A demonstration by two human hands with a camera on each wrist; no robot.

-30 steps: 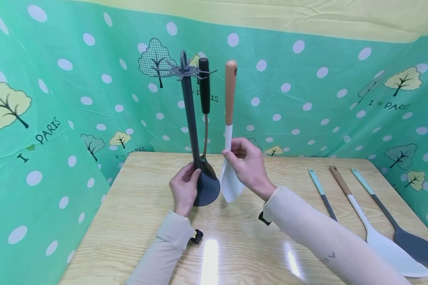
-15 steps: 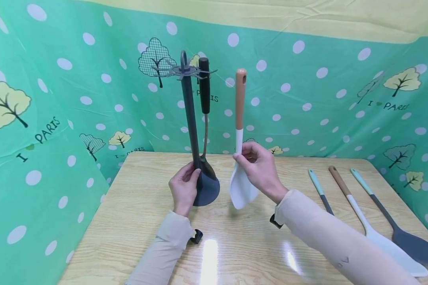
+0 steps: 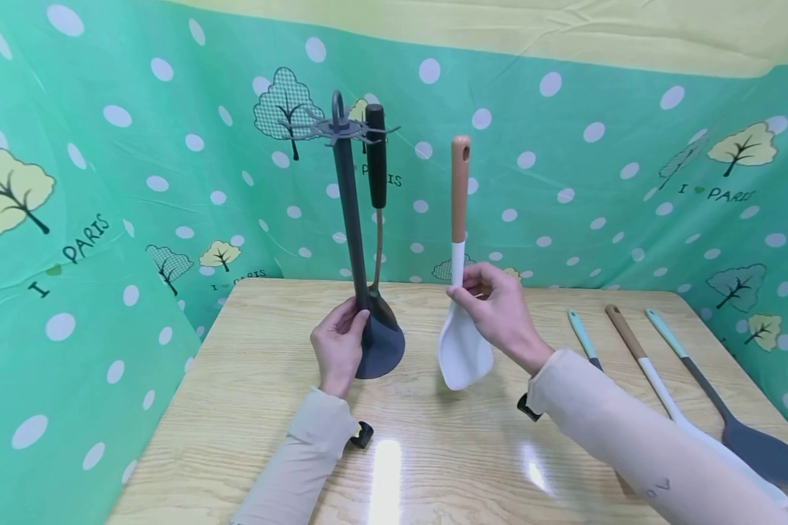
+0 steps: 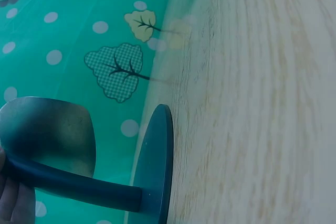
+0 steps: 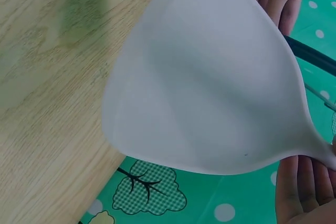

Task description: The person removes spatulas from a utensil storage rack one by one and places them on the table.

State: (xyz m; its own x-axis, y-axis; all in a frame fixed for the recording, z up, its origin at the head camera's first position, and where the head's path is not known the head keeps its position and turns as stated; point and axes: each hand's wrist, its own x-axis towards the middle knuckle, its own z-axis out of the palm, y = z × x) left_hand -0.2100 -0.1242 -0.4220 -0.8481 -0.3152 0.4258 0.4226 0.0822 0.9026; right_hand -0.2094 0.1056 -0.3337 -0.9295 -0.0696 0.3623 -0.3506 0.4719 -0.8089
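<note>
My left hand [image 3: 338,348] grips the lower pole of a dark utensil stand [image 3: 351,219], which has a ring of hooks on top and a round base [image 4: 155,166]. Hanging from the stand is a black-handled turner [image 3: 376,168]; its metal blade [image 4: 58,129] shows behind the pole in the left wrist view. To the right, my right hand [image 3: 502,313] pinches the neck of a white spatula with a brown handle [image 3: 460,189]. That spatula is upright, blade down, apart from the stand. Its broad white blade [image 5: 210,87] fills much of the right wrist view.
On the table's right side lie a mint-handled utensil [image 3: 584,337] partly hidden by my right sleeve, another brown-and-white spatula [image 3: 657,383], and a mint-handled dark turner [image 3: 709,394]. A green dotted cloth [image 3: 538,219] hangs behind the wooden table [image 3: 236,408].
My right hand has moved right and slightly down with the white spatula, widening the gap from the stand. My left hand has stayed on the pole.
</note>
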